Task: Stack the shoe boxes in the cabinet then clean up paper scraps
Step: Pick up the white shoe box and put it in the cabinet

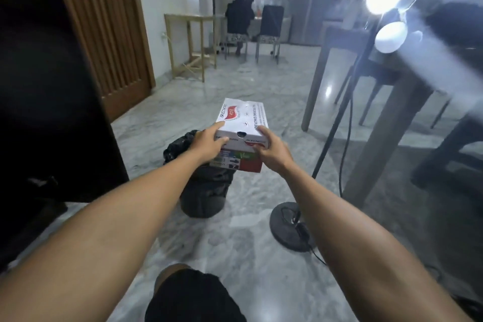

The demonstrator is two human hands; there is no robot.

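My knee (170,273) in black shorts (193,298) sits lowest in view, and beyond it both my forearms reach out over the marble floor (235,243). My left hand (206,142) and right hand (273,150) hold the shoe box (241,119) by its near end, one at each near corner, fingers (222,140) curled over the lid edge and pressing the end panel. The box is in the air above the floor, just past a black bag (206,191) standing below it. A dark cabinet side (52,86) rises at my left. I judge I'm carrying it toward that cabinet. Since I grip only the near end, the far end could sag or the lid lift; the lamp stand (288,227) and its cable close at my right could catch my foot
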